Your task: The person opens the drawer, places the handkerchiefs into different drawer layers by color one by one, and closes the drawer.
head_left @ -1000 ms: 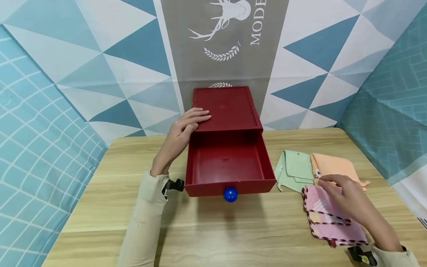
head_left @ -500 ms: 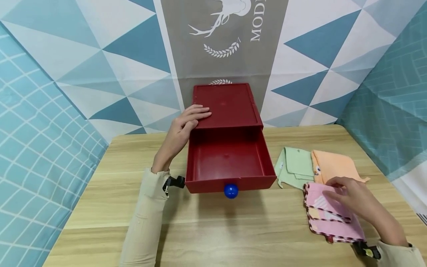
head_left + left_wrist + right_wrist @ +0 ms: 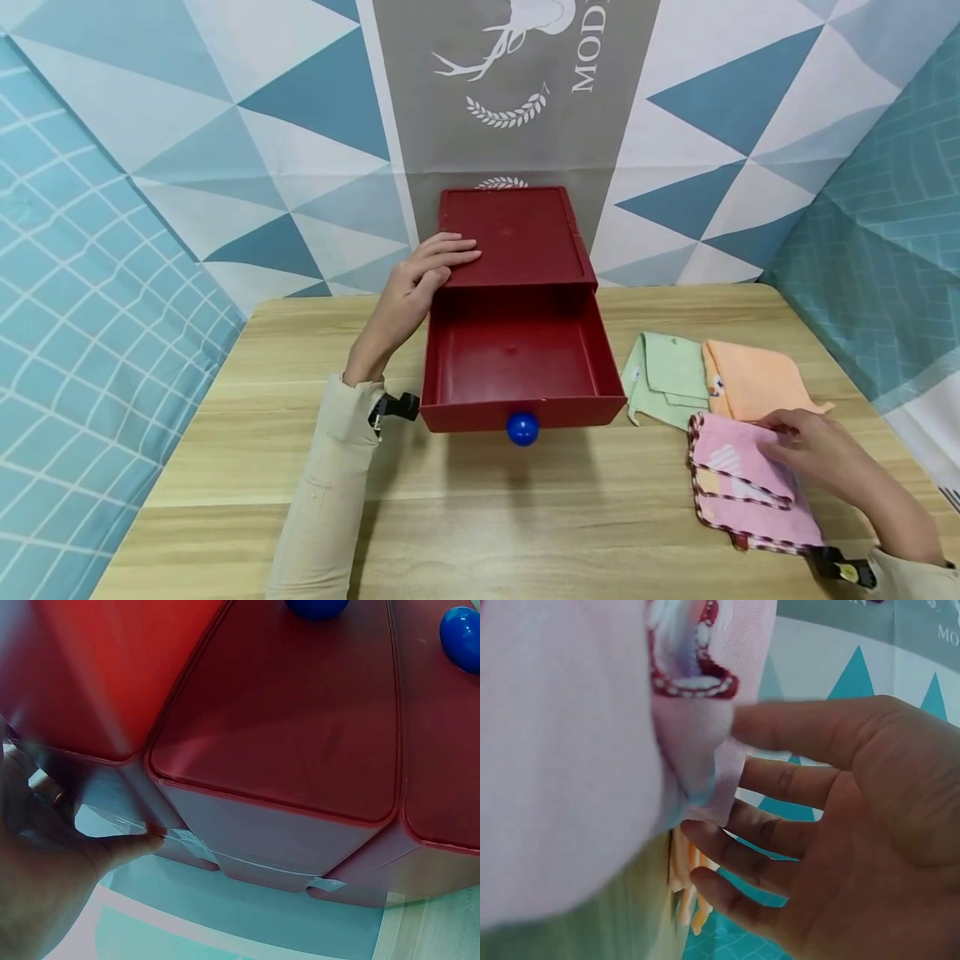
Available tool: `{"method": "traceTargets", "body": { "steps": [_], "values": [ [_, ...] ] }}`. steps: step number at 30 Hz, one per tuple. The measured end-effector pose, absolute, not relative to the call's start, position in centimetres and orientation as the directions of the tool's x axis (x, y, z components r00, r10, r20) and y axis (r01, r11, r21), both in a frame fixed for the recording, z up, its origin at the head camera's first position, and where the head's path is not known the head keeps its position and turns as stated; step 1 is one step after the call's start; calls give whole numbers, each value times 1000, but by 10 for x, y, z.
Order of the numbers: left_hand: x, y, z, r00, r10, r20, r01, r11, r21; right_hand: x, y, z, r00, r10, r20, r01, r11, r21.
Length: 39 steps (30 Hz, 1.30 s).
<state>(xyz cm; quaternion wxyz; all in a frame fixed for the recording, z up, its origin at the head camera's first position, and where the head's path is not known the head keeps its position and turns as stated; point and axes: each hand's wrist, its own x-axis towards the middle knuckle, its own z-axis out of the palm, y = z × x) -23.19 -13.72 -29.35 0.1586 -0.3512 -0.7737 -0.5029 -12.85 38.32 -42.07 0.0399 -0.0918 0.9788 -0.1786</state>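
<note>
A red plastic drawer cabinet (image 3: 517,237) stands against the back wall, its top drawer (image 3: 517,367) pulled out and bare inside, with a blue round knob (image 3: 522,429). My left hand (image 3: 405,292) rests on the cabinet's top left edge, fingers laid flat. In the left wrist view its thumb (image 3: 127,847) lies against the cabinet's side. At the right, my right hand (image 3: 828,462) pinches the upper right edge of a folded pink towel (image 3: 757,517) with dark checked trim. In the right wrist view its thumb (image 3: 802,729) is on the near side; some fingertips are hidden behind the cloth.
A folded green towel (image 3: 675,371) and a folded orange towel (image 3: 757,379) lie just beyond the pink one on the wooden table (image 3: 300,467). Lower drawers with blue knobs (image 3: 461,637) show in the left wrist view. Patterned cloth walls (image 3: 97,250) enclose the sides and back.
My right hand has slid rightward across the pink towel to its upper right edge. My left hand has stayed on the cabinet, and the drawer has not moved.
</note>
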Motion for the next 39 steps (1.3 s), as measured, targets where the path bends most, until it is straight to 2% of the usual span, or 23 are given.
{"method": "traceTargets", "body": {
  "steps": [5, 10, 13, 15, 21, 23, 28, 31, 35, 39],
  "values": [
    [-231, -138, -293, -710, 378, 594, 696, 255, 671, -128, 387, -427, -983, -186, -4, -172, 918, -357],
    [-230, -137, -292, -712, 376, 593, 696, 260, 669, -125, 385, -431, -956, -248, 154, -292, 834, -467],
    [-230, -138, -292, -712, 377, 593, 696, 260, 669, -125, 381, -429, -940, -275, 201, -340, 765, -547],
    [-231, -138, -292, -711, 376, 595, 697, 258, 669, -125, 379, -425, -954, -249, 170, -300, 737, -605],
    [-232, -137, -292, -700, 382, 604, 706, 244, 664, -120, 382, -411, -998, -62, -21, -26, 666, -746],
    [-233, -138, -292, -697, 386, 604, 708, 241, 663, -119, 382, -410, -999, -54, -5, -30, 635, -772],
    [-234, -139, -292, -694, 386, 608, 711, 233, 664, -116, 375, -410, -989, -86, 121, -149, 565, -812],
    [-235, -139, -292, -693, 386, 608, 711, 229, 665, -116, 372, -411, -975, -140, 171, -211, 361, -908],
    [-234, -137, -293, -689, 387, 612, 715, 230, 660, -116, 370, -412, -936, -253, 243, -247, -17, -969],
    [-234, -137, -294, -690, 388, 612, 715, 233, 659, -114, 368, -411, -916, -297, 272, -254, -98, -962]
  ]
}}
